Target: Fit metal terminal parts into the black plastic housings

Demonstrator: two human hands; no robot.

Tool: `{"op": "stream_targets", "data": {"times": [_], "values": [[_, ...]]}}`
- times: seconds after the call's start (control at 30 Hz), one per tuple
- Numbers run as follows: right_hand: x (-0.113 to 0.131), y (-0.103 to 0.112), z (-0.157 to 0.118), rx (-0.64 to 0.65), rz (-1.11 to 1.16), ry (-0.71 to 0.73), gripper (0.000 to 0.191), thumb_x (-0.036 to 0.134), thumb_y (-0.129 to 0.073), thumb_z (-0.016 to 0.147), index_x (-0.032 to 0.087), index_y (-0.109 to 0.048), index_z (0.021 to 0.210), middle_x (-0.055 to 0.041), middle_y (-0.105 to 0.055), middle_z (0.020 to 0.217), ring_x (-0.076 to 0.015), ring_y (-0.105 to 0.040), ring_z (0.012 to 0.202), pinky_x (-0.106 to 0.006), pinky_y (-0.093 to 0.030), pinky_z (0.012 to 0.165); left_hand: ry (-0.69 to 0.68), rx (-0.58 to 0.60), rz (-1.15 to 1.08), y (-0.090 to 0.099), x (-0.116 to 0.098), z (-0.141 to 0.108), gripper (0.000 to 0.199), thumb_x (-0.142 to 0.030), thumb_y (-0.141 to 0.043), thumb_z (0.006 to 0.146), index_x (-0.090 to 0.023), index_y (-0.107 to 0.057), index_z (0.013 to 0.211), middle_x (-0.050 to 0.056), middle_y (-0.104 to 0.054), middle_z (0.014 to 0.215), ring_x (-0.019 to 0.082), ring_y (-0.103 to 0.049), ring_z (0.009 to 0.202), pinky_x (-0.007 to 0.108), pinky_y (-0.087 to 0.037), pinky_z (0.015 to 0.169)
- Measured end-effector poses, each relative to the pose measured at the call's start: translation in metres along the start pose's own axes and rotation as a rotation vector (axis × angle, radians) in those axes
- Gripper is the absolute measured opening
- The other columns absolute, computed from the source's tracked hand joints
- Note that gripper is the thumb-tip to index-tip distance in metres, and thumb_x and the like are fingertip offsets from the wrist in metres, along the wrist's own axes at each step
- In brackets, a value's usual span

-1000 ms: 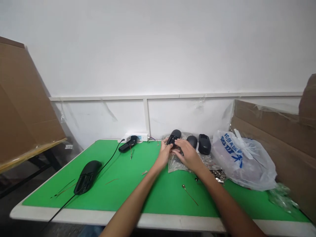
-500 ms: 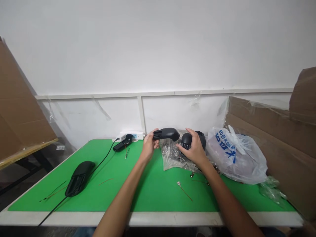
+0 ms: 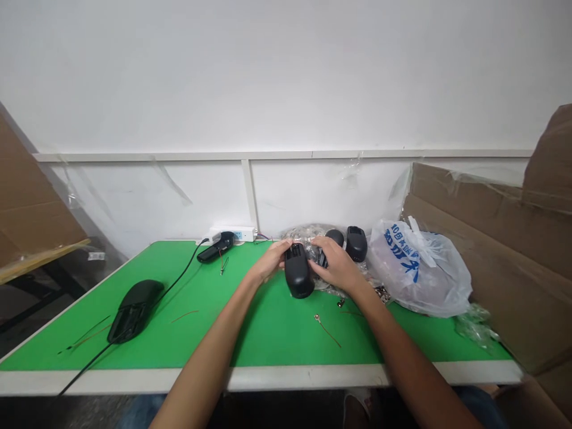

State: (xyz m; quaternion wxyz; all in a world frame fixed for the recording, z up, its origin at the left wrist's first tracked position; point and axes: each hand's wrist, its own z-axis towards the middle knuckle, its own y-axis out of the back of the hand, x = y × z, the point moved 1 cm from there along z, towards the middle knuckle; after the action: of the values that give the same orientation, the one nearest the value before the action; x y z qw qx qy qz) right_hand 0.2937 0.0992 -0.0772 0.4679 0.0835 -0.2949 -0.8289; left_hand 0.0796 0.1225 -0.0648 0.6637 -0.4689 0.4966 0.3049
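Observation:
My left hand (image 3: 270, 261) grips the far left side of a black rounded plastic device (image 3: 299, 279), shaped rather like a computer mouse. The device's smooth end points toward me, and a slotted recess shows at its far end. My right hand (image 3: 336, 263) closes on the same device from the right, thumb against its side. Behind the right hand lie a second black device (image 3: 334, 237), partly hidden, and a third black device (image 3: 356, 244). Beneath them spreads a clear plastic bag (image 3: 298, 233) of small parts I cannot make out.
On the green mat (image 3: 263, 333), a larger black device (image 3: 136, 310) with a cable lies left. A smaller black device (image 3: 216, 246) rests by a white power strip (image 3: 245, 234). A thin wire (image 3: 328, 332) lies in front. A white plastic bag (image 3: 417, 268) and cardboard (image 3: 482, 256) stand right.
The held device has swung from lying sideways to pointing its rounded end toward me, and it is lower. My right hand has moved left from beside the other devices onto it. The view has shifted slightly.

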Motion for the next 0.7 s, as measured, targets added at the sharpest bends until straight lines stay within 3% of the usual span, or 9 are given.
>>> {"op": "stream_targets", "data": {"times": [0.07, 0.13, 0.43, 0.6, 0.7], "values": [[0.001, -0.002, 0.0, -0.002, -0.012, 0.012, 0.032, 0.026, -0.063, 0.098, 0.019, -0.057, 0.129, -0.0167, -0.071, 0.123, -0.0317, -0.069, 0.118, -0.054, -0.06, 0.102, -0.002, 0.011, 0.037, 0.0, 0.001, 0.0, 0.048, -0.054, -0.09, 0.074, -0.011, -0.079, 0.094, 0.01, -0.077, 0.08, 0.016, -0.065, 0.06, 0.024, -0.05, 0.055], [0.002, -0.005, 0.001, 0.008, -0.001, 0.02, 0.023, 0.024, -0.061, 0.1, 0.02, -0.06, 0.122, -0.0147, -0.072, 0.116, -0.0301, -0.071, 0.112, -0.051, -0.062, 0.097, -0.001, 0.041, 0.061, -0.002, 0.002, -0.001, 0.048, -0.055, -0.089, 0.075, -0.011, -0.081, 0.093, 0.012, -0.078, 0.082, 0.02, -0.069, 0.067, 0.028, -0.055, 0.063], [0.009, -0.014, -0.003, 0.093, 0.053, 0.045, 0.022, 0.015, -0.058, 0.096, 0.019, -0.062, 0.118, -0.0128, -0.072, 0.111, -0.0287, -0.071, 0.107, -0.048, -0.062, 0.094, 0.063, 0.126, 0.251, 0.001, 0.004, -0.003, 0.042, -0.054, -0.085, 0.079, -0.013, -0.079, 0.074, 0.008, -0.072, 0.065, 0.016, -0.055, 0.054, 0.025, -0.04, 0.051], [0.008, -0.015, -0.003, 0.1, 0.066, 0.002, 0.017, 0.015, -0.059, 0.097, 0.021, -0.06, 0.112, -0.0106, -0.071, 0.107, -0.0281, -0.07, 0.103, -0.046, -0.062, 0.089, 0.097, 0.14, 0.323, 0.005, 0.004, -0.002, 0.044, -0.056, -0.083, 0.078, -0.013, -0.08, 0.077, 0.008, -0.073, 0.069, 0.016, -0.055, 0.055, 0.025, -0.038, 0.05], [0.007, -0.017, -0.004, 0.133, 0.051, 0.005, 0.015, 0.013, -0.06, 0.096, 0.021, -0.06, 0.109, -0.01, -0.07, 0.105, -0.0276, -0.069, 0.102, -0.044, -0.061, 0.09, 0.055, 0.07, 0.268, 0.007, 0.007, -0.001, 0.038, -0.048, -0.09, 0.072, -0.011, -0.079, 0.073, 0.007, -0.071, 0.064, 0.015, -0.053, 0.052, 0.024, -0.035, 0.049]]}}
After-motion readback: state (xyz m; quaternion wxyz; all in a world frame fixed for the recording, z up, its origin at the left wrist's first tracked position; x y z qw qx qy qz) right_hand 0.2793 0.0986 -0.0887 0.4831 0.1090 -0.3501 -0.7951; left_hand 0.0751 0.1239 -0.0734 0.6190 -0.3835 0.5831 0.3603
